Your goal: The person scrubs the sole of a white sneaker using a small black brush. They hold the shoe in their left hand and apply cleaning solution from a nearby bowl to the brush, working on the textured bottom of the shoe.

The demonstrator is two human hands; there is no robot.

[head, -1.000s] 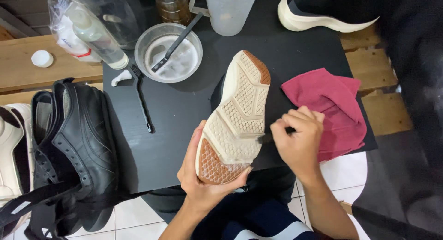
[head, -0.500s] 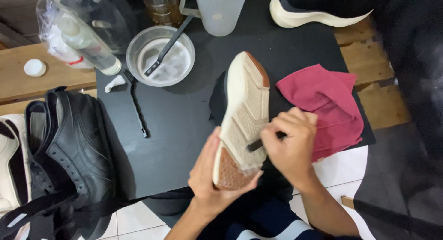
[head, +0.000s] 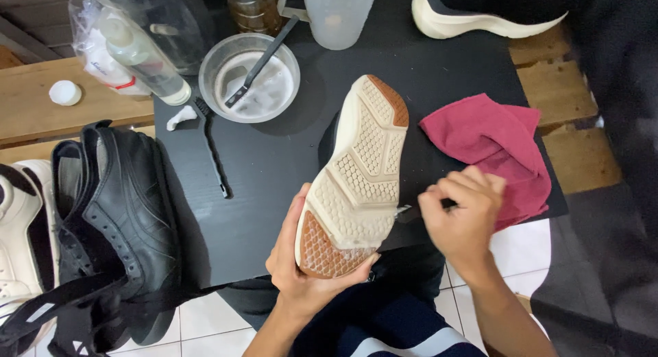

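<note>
My left hand cups the heel of a sneaker held sole-up, its cream tread with brown patches at heel and toe facing me. My right hand is closed around a small dark brush, whose tip sits at the right edge of the sole. Most of the brush is hidden in my fist. A crumpled red cloth lies on the black board just behind my right hand.
A bowl with foamy water and a brush stands at the back, a thin black brush beside it. A plastic cup, bottles, a second sneaker at the far right. Black shoes and a white shoe sit to the left.
The sole, tilted on edge half a second ago, faces me flat again. My right hand with the brush has moved off the sole to its right edge.
</note>
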